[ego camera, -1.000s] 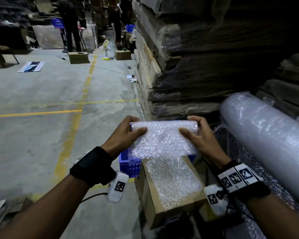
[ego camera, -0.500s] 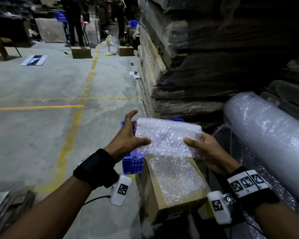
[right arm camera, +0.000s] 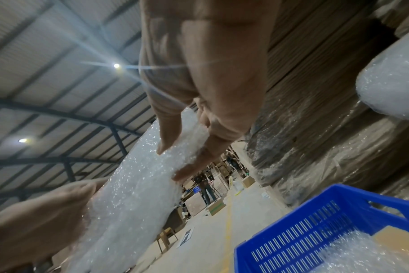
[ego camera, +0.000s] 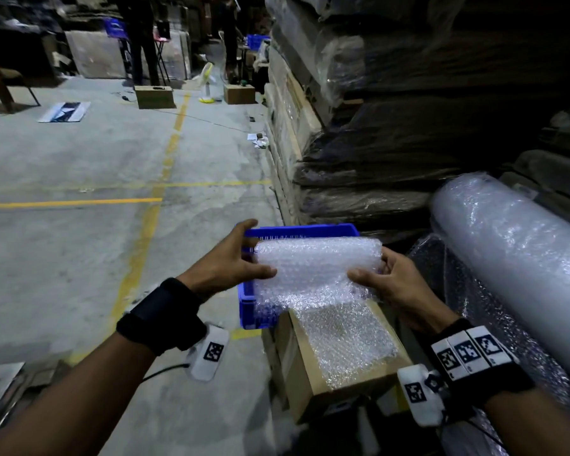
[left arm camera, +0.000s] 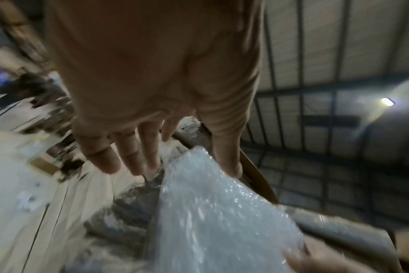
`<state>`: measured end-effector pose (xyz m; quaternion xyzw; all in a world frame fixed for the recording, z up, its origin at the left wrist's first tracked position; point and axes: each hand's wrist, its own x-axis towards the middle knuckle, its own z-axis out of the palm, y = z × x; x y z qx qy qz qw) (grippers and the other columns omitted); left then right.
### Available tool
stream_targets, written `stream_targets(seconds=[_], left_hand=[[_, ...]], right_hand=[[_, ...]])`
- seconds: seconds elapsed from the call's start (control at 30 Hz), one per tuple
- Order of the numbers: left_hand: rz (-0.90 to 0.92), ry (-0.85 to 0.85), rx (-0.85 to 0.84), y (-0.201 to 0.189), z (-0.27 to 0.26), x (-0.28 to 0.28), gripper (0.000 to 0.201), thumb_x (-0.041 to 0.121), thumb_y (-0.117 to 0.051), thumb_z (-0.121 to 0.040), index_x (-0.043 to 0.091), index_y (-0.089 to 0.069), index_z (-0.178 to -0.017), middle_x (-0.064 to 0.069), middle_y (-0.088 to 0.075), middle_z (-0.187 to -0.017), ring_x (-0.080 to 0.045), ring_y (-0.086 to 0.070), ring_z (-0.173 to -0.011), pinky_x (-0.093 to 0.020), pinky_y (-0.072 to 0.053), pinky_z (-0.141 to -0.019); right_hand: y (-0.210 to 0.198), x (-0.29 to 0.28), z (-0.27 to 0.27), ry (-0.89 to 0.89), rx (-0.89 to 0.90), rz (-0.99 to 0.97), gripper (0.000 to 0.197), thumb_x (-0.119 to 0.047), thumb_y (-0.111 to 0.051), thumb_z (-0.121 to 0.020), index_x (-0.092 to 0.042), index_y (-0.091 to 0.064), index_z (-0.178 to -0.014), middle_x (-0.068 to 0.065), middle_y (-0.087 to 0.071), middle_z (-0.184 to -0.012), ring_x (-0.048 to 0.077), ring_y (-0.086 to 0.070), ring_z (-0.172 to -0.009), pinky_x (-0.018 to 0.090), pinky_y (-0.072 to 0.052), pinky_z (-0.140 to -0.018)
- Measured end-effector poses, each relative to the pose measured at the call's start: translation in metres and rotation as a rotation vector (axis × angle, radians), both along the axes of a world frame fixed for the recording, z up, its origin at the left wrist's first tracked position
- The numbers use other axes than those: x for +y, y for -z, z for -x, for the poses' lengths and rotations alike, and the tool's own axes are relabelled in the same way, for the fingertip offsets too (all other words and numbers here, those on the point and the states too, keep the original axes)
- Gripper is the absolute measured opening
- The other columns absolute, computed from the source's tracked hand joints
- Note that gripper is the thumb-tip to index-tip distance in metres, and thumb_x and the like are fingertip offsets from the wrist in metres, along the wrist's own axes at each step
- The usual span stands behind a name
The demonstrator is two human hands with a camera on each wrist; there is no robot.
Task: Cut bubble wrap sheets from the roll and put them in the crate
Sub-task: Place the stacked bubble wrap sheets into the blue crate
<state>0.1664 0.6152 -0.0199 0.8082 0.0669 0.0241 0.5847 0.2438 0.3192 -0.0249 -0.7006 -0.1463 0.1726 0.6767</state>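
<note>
Underfoot, a grey concrete floor [ego camera: 79, 258] with yellow painted lines spans the left; plastic-wrapped stacks [ego camera: 392, 126] rise far right. Near right lies a large clear bubble wrap roll [ego camera: 514, 258]. A folded translucent bubble wrap sheet [ego camera: 313, 268] is held over a blue slotted plastic crate [ego camera: 297, 231], beside a brown cardboard box [ego camera: 310, 373]. Left hand [ego camera: 231, 261] pinches its left edge; right hand [ego camera: 392, 284] grips its right edge.

Between the hands, the bubble wrap sheet [ego camera: 316, 268] is clear-white, dotted with bubbles. Beyond it the crate [ego camera: 300, 230] is bright blue with slotted walls. Below, the cardboard box [ego camera: 313, 386] is tan. The floor lines [ego camera: 73, 203] left of the left hand are yellow.
</note>
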Motion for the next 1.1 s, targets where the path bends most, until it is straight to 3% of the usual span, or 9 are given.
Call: stream_targets(seconds=[0.17,0.27,0.37,0.5,0.63,0.73,0.8,0.9,1.1], left_hand=[[-0.582,0.189,-0.104,-0.04,-0.017,-0.003,0.081,0.051,-0.081,-0.075,0.018,-0.049,-0.141,0.004,-0.065,-0.124,-0.013,-0.061,-0.107,-0.03,-0.049,-0.093],[-0.738,0.379,-0.059,-0.043,-0.028,-0.018,0.047,0.056,-0.073,-0.083,0.014,-0.07,-0.105,-0.002,-0.071,-0.09,-0.017,-0.063,-0.081,-0.033,-0.048,-0.072],[-0.764,0.432,-0.075,-0.031,-0.034,-0.022,0.042,0.049,-0.071,-0.088,0.007,-0.067,-0.085,-0.009,-0.059,-0.071,-0.016,-0.048,-0.062,-0.031,-0.032,-0.058],[-0.785,0.477,-0.065,-0.012,-0.033,-0.021,0.038,0.043,-0.072,-0.088,0.011,-0.06,-0.073,0.002,-0.048,-0.06,-0.011,-0.042,-0.055,-0.034,-0.029,-0.055],[-0.828,0.535,-0.071,0.001,-0.031,-0.026,0.031,0.041,-0.072,-0.088,0.01,-0.07,-0.085,-0.003,-0.066,-0.077,-0.02,-0.058,-0.073,-0.036,-0.045,-0.067],[-0.824,0.553,-0.068,0.008,-0.031,-0.027,0.031,0.042,-0.072,-0.087,0.011,-0.071,-0.089,-0.007,-0.07,-0.086,-0.024,-0.061,-0.081,-0.039,-0.049,-0.074],[-0.814,0.553,-0.058,0.012,-0.032,-0.025,0.029,0.042,-0.073,-0.087,0.013,-0.072,-0.09,-0.006,-0.07,-0.087,-0.023,-0.058,-0.081,-0.039,-0.049,-0.074],[-0.803,0.55,-0.045,0.016,-0.035,-0.021,0.03,0.042,-0.073,-0.087,0.012,-0.072,-0.089,-0.003,-0.065,-0.079,-0.021,-0.055,-0.077,-0.037,-0.048,-0.072],[-0.767,0.555,-0.014,0.024,-0.053,-0.019,0.028,0.038,-0.074,-0.087,0.012,-0.069,-0.08,-0.002,-0.059,-0.068,-0.021,-0.053,-0.071,-0.037,-0.043,-0.067]], right_hand=[[-0.002,0.013,0.004,-0.07,-0.079,0.081,0.054,-0.008,-0.082,-0.074,-0.005,-0.059,-0.122,0.011,-0.075,-0.107,0.029,-0.073,-0.098,0.034,-0.06,-0.076],[-0.004,0.024,0.009,-0.09,-0.118,0.094,0.053,-0.008,-0.081,-0.074,-0.003,-0.058,-0.121,0.012,-0.076,-0.104,0.028,-0.074,-0.095,0.033,-0.06,-0.075],[0.002,0.024,0.013,-0.098,-0.101,0.111,0.054,-0.009,-0.082,-0.073,-0.004,-0.058,-0.122,0.013,-0.074,-0.107,0.031,-0.073,-0.098,0.041,-0.061,-0.08],[0.012,0.022,0.018,-0.15,-0.051,0.146,0.061,-0.015,-0.083,-0.071,-0.01,-0.056,-0.126,0.009,-0.074,-0.113,0.027,-0.071,-0.105,0.042,-0.059,-0.089],[0.01,0.029,0.015,-0.133,-0.124,0.232,0.062,-0.034,-0.082,-0.071,-0.019,-0.06,-0.127,-0.003,-0.072,-0.118,0.012,-0.067,-0.113,0.034,-0.052,-0.098],[0.012,0.035,0.011,-0.162,-0.23,0.371,0.031,-0.029,-0.08,-0.081,-0.017,-0.073,-0.109,-0.005,-0.075,-0.105,0.006,-0.069,-0.101,0.03,-0.054,-0.091],[0.018,0.037,0.007,-0.136,-0.283,0.416,0.017,-0.024,-0.08,-0.083,-0.019,-0.077,-0.099,-0.005,-0.077,-0.097,0.007,-0.07,-0.092,0.035,-0.057,-0.086],[0.028,0.043,0.0,-0.112,-0.37,0.486,0.012,-0.026,-0.082,-0.082,-0.021,-0.076,-0.091,-0.005,-0.076,-0.091,0.009,-0.069,-0.086,0.041,-0.055,-0.084],[0.031,0.049,-0.015,-0.169,-0.349,0.516,0.011,-0.028,-0.078,-0.085,-0.023,-0.07,-0.09,-0.009,-0.073,-0.09,0.0,-0.065,-0.084,0.023,-0.049,-0.079]])
